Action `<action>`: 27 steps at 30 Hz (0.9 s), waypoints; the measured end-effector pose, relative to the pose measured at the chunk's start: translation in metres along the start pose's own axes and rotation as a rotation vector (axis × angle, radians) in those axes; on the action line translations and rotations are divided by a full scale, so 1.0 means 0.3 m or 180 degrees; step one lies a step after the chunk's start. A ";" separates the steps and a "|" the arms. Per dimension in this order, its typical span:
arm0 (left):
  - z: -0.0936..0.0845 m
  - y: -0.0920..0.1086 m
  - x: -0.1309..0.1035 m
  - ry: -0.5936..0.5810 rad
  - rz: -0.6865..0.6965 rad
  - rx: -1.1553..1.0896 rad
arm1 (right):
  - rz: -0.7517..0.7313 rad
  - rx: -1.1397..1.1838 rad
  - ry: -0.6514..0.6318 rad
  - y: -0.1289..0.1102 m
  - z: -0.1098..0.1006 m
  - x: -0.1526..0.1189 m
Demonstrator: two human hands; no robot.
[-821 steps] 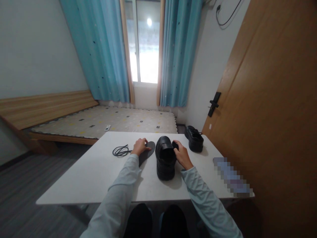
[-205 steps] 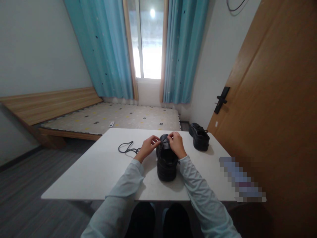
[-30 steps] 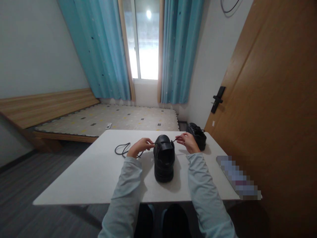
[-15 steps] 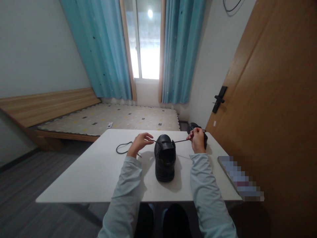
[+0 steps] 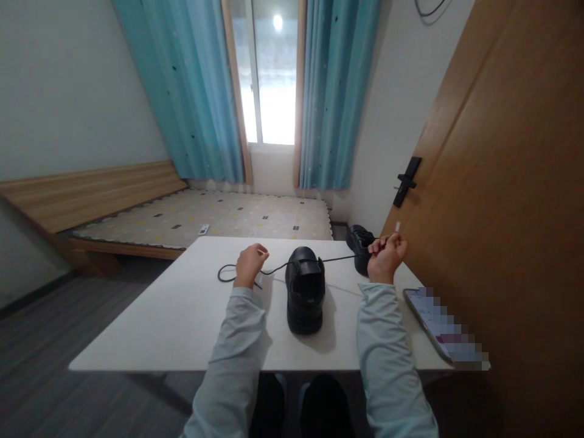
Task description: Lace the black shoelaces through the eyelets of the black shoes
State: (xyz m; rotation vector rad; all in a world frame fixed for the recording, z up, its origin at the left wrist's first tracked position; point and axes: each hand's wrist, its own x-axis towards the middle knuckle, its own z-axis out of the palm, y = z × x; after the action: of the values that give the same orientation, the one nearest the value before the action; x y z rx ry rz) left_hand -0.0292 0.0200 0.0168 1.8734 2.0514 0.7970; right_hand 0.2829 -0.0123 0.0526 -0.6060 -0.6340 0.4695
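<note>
A black shoe stands on the white table between my hands, its heel toward me. A thin black shoelace runs across it at the tongue. My right hand is closed on the lace to the right of the shoe and draws that stretch nearly straight. My left hand is left of the shoe, its fingers loosely bent with nothing visible in them. Slack lace passes below its fingertips and shows again as a loop beyond the wrist. Behind my right hand lies a second black shoe, partly covered.
A phone, partly blurred out, lies at the table's right edge, beside a wooden door. Past the table's far edge is a bed with a small white object on it. My legs are under the near edge.
My right hand has moved right, drawing the lace with it. My left hand has moved slightly left, its fingers now bent and off the lace, which sags on that side.
</note>
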 end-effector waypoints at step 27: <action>-0.006 -0.004 -0.027 -0.1370 0.0396 0.1025 | 0.0535 -0.1528 -0.1672 0.105 0.058 -0.079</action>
State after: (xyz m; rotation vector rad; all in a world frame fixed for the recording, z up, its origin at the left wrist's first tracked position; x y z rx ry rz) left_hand -0.0301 0.0117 0.0163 2.1249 1.8802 0.0640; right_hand 0.2475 0.0034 0.0338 -1.0085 -1.2207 0.6478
